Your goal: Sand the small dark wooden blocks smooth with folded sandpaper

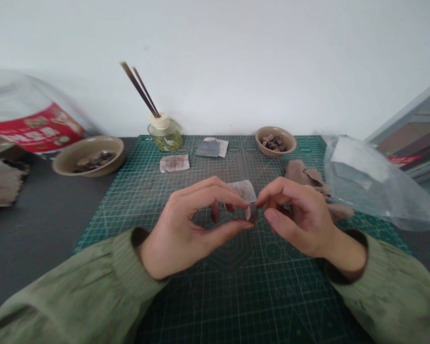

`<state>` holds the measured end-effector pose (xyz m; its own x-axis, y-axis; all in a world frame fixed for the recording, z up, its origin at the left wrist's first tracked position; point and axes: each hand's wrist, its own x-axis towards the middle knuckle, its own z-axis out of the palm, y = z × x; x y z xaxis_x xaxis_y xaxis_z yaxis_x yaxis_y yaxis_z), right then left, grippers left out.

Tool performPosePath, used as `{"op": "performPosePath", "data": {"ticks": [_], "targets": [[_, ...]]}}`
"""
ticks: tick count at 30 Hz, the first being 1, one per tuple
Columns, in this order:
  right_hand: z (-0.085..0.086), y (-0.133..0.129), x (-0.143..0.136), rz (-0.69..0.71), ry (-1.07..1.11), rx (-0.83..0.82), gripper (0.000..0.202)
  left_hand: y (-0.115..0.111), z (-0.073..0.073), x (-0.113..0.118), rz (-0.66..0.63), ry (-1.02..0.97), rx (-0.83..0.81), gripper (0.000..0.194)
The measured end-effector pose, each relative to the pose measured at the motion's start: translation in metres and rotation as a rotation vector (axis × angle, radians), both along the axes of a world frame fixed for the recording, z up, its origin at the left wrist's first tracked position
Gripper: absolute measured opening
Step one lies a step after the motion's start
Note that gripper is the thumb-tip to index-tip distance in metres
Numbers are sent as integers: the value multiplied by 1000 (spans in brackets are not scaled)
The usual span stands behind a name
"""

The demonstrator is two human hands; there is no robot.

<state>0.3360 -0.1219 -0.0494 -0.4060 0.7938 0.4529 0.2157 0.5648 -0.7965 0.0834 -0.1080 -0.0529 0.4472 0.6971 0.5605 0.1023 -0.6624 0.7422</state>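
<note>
While the left grip [186, 229] pinches a small piece [253, 213], grey, paler at left, right grip [304, 217] close by, hold unclear.

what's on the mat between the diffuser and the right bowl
Between the diffuser and the right bowl lie a grey sheet and a whitish sheet partly under it; from there to the bowl the mat is bare, as the head view shows.

A small piece [251, 213], pinkish on one side and dark grey on the other, is sitting between the thumb and forefinger of the left hand [191, 227]. A pale, grey-smudged sheet [245, 189] is showing behind, partly hidden.
</note>
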Motion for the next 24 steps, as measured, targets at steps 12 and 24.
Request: {"op": "performPosePath", "data": {"ticks": [12,24], "targets": [[1,0,-2,-28,-10,115,21,0,1,0,34,43,-88,16],[2,2,-2,-113,-60,171,17,0,1,0,66,50,-125,11]]}}
